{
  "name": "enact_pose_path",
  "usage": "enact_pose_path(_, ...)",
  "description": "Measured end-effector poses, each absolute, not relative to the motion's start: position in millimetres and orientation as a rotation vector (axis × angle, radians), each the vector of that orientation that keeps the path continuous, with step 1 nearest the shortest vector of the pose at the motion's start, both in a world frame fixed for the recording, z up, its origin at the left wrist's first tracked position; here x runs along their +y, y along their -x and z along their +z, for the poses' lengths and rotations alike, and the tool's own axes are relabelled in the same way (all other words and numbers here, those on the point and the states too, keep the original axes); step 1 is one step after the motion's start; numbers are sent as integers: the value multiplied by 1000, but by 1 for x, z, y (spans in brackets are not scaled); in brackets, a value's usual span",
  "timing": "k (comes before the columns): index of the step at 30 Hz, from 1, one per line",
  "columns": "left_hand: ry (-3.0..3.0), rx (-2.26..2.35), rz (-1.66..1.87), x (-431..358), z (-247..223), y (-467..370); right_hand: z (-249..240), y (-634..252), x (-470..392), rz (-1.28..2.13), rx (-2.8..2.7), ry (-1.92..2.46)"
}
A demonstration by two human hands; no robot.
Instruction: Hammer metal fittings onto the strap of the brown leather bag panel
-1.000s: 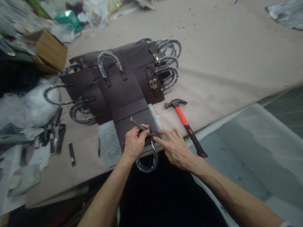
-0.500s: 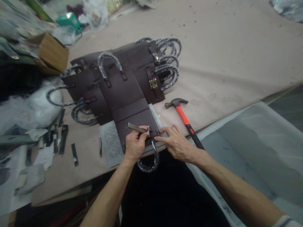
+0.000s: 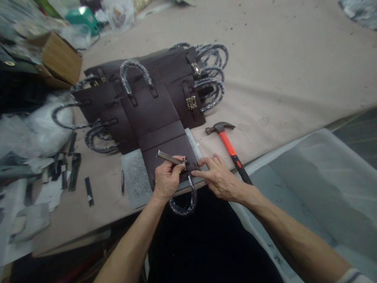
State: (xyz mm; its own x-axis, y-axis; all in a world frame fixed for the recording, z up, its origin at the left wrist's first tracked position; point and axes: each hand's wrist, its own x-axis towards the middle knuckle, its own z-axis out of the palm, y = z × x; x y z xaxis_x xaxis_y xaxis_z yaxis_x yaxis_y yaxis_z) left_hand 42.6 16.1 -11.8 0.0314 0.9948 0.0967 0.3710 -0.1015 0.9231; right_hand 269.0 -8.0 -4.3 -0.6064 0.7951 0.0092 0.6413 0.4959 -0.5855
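My left hand [image 3: 166, 179] is closed around a metal bar-shaped punch [image 3: 169, 158], which lies slanted with its crosspiece end over the near edge of a dark brown leather bag panel [image 3: 163, 135]. Thumb and forefinger of my right hand [image 3: 219, 177] are stretched apart, their tips touching the panel beside a small strap [image 3: 193, 167]. From that edge a plastic-wrapped handle [image 3: 182, 212] hangs over the table's front edge. A second wrapped handle [image 3: 135, 65] arches at the panel's far end. What the punch's tip touches is hidden by my fingers.
A claw hammer [image 3: 228, 145] with a red and black grip lies at the right. More brown bag panels [image 3: 103, 98] are stacked behind. A grey slab [image 3: 135, 177] lies under the work. Dark strips [image 3: 88, 190] and a thin pen-like tool [image 3: 123, 182] lie left. A pale bin [image 3: 309, 188] stands right.
The view has shifted slightly, so the table's left side appears a little further left. Both hands and the punch keep nearly the same place on the leather panel.
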Motion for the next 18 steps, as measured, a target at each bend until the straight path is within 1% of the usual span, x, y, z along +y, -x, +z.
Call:
enact_pose_path(7, -1557, 1419, 1070, 16, -12, -43, -4, -268, -5, 833, -2458, 1192)
enact_pose_path(12, -1555, 1399, 1086, 15, -16, -42, -2, -258, -14, 726, -2467, 1345)
enact_pose_path(16, -1554, 1393, 1080, 14, -18, -42, -3, -256, -22, 759, -2456, 1341)
enact_pose_path(18, -1574, 1394, 1086, 13, -18, -43, -3, -256, -25, 718, -2468, 1352)
